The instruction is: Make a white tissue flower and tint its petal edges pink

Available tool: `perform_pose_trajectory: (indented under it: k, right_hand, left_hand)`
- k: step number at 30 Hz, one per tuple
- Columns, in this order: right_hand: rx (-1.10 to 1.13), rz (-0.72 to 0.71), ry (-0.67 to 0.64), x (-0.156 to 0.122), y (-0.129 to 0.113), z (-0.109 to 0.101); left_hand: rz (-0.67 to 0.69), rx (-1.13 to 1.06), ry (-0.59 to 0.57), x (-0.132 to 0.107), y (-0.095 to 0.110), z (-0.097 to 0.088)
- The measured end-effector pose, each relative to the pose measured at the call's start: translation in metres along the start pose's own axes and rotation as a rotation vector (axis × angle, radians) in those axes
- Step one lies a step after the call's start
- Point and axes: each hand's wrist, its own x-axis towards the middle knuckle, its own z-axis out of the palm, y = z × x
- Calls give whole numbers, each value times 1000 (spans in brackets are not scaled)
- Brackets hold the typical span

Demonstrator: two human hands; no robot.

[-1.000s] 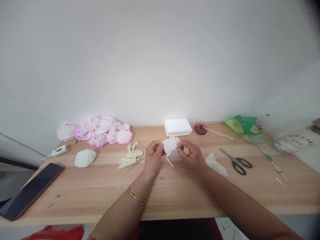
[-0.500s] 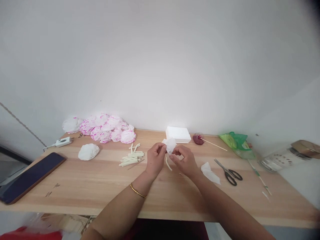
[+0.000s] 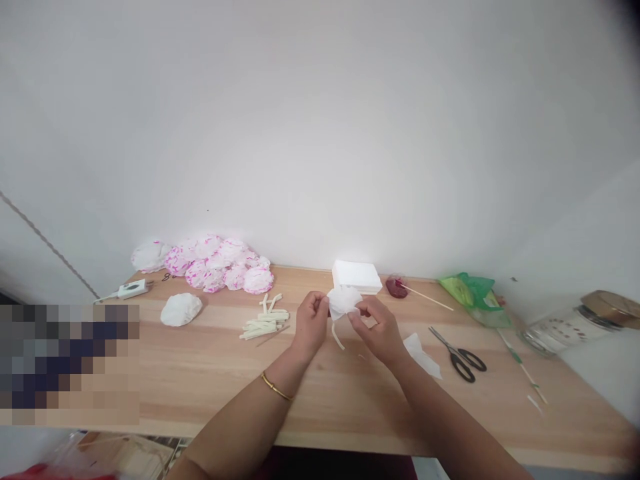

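A small white tissue-paper flower [image 3: 344, 301] with a pale strip hanging below it is held over the middle of the wooden table [image 3: 200, 373]. My left hand [image 3: 311, 325] pinches its left side with closed fingers. My right hand [image 3: 377, 327] pinches its right side, fingers also closed. A gold bangle sits on my left wrist.
A pile of pink-and-white paper flowers [image 3: 215, 267] and one white flower [image 3: 181, 309] lie at the back left. Cut pale strips [image 3: 264, 321], a stack of white tissue [image 3: 356, 275], a red dish with a stick [image 3: 397, 286], a loose tissue [image 3: 421, 353], scissors [image 3: 459, 357], a green bag [image 3: 473, 293] and a jar [image 3: 575, 323] also lie on the table.
Both hands keep working the paper flower in place; it looks slightly more spread out than half a second ago. The view has tilted a little.
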Motion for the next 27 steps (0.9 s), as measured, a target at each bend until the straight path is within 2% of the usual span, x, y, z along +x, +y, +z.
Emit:
perform_pose_trajectory:
  k: [3,6,8,10,13,15,17,20,24,27]
  right_hand:
    - [-109,-57,109,5,-3,-3]
    - [-210,-129,237,11,-7,-5]
    - [-249,-166,238,14,-10,-7]
    - [-241,-166,182,16,-11,-10]
    - [-114,-69,151,19,-7,-13]
    - [5,29,165,20,0,-14]
    - [89,110,157,20,6,-12]
    - [143,119,135,19,12,-8]
    - [205,49,90,15,14,-2]
    - [267,68,78,11,18,1]
  left_hand:
    - [179,201,-8,-9,6,2]
    - [289,317,-16,-16,14,4]
    - [341,343,-39,-19,19,4]
    - [371,362,-67,-19,22,5]
    - [318,345,-55,-16,22,7]
    - [209,235,-61,-13,20,10]
    - [77,73,-124,-10,20,14]
    - [-48,12,-172,-6,20,21]
    - [22,281,-69,-2,17,24]
    - [54,295,-37,0,8,22]
